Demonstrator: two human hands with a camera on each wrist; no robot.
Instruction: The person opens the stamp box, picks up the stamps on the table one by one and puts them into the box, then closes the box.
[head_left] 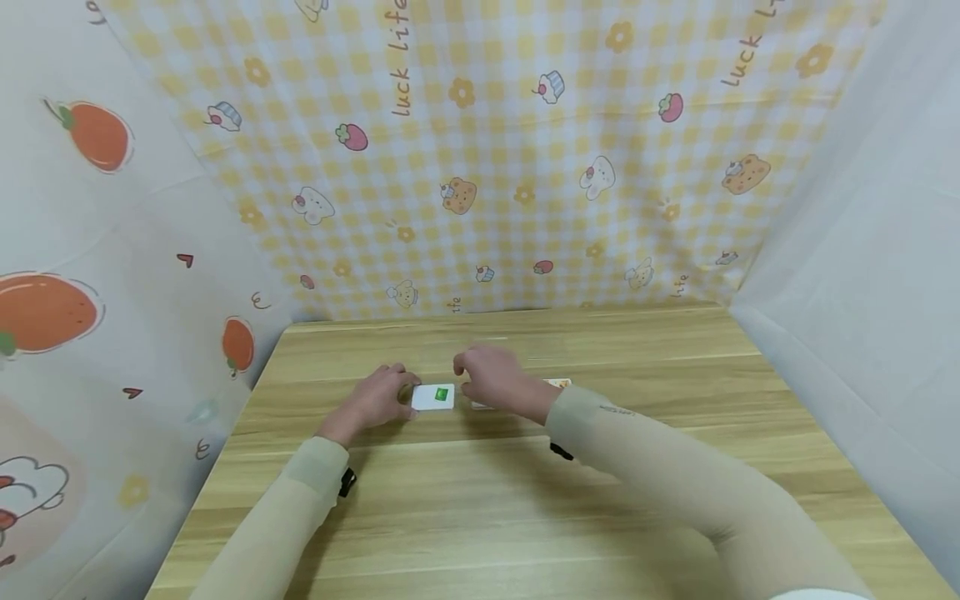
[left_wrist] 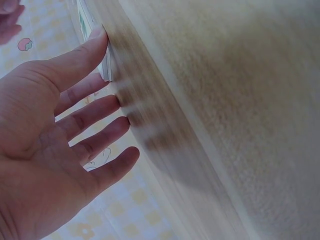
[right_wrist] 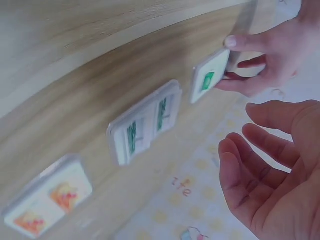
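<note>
Pinching a white card [head_left: 426, 398] by its left end, the left hand [head_left: 378, 397] had its thumb at the near corner and a fingertip at the far one, so its grip was grasping that card. A small green picture showed near the card's right end. The card was at the middle of the wooden desk [head_left: 525, 508], between the two hands; whether it lay quite flat could not be told.

The right hand [head_left: 495, 379] hung just right of the card, over the desk, its fingers loosely bent and its grip released. In the right wrist view, a pile of cards [right_wrist: 145, 124] with two green pictures lay next along the row, its edges slightly out of line. Farther along, well apart from the held card, lay a card with orange pictures [right_wrist: 50, 197], partly hidden by the right wrist in the head view.

Pale sleeves [head_left: 667, 475] covered both arms. Behind the desk hung a yellow checked cloth [head_left: 495, 125], with a white cloth with orange fruit [head_left: 161, 208] at the left.
</note>
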